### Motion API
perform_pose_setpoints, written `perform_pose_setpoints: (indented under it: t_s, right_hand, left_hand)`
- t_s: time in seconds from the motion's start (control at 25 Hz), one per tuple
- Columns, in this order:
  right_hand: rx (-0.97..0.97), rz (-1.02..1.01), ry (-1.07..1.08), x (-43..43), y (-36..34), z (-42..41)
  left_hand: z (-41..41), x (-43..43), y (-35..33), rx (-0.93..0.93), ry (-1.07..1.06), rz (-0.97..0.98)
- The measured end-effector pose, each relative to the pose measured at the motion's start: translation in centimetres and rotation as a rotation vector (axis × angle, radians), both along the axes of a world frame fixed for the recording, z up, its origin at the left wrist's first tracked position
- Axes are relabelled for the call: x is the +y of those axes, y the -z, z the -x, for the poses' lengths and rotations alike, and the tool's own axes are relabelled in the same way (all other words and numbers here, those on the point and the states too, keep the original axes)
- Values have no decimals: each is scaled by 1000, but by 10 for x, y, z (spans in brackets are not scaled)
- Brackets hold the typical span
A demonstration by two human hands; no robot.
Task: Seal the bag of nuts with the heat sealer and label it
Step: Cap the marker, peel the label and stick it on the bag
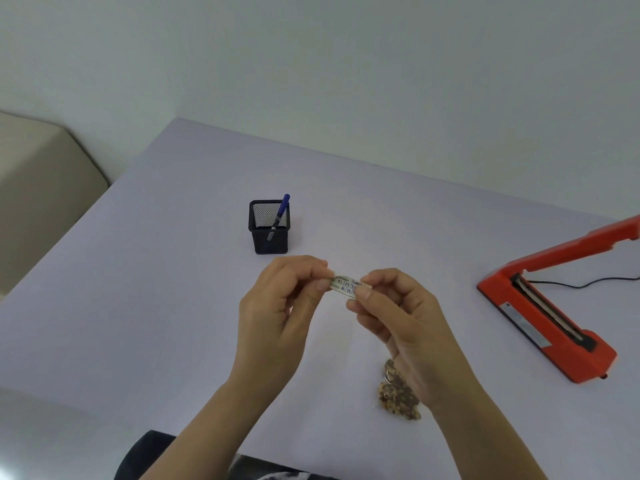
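A small white label (345, 285) with blue handwriting is held above the table between both hands. My left hand (280, 306) pinches its left end, and my right hand (394, 313) pinches its right end. The clear bag of nuts (396, 393) lies flat on the table under my right wrist, partly hidden by it. The orange heat sealer (547, 306) stands at the right with its arm raised.
A black mesh pen holder (268, 233) with a blue pen (281, 213) stands behind my hands. The sealer's black cord (581, 284) runs off to the right. A beige cushion (41, 188) sits past the table's left edge. The table (138, 306) is pale lilac.
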State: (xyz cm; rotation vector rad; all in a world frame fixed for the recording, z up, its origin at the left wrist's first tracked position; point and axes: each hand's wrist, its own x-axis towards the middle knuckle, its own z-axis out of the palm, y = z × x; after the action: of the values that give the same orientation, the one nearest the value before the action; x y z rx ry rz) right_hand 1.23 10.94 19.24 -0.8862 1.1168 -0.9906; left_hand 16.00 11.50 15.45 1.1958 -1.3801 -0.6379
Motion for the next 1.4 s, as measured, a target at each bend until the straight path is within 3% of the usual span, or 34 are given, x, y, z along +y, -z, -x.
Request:
perform_pose_setpoints:
  t_s: [0.32, 0.48, 0.8, 1.12, 1.4]
  right_hand:
    - [202, -23, -260, -16, -7, 9]
    - [197, -56, -294, -19, -10, 10]
    - [172, -19, -116, -17, -8, 11]
    - [176, -81, -205, -22, -16, 16]
    - [183, 110, -206, -19, -13, 19]
  left_hand:
    - [-12, -9, -1, -88, 174, 19]
    - [-12, -11, 2, -181, 111, 113]
    - [-6, -11, 7, -226, 1, 160]
    - [-8, -11, 9, -265, 50, 235]
    - [-4, -9, 6, -136, 60, 146]
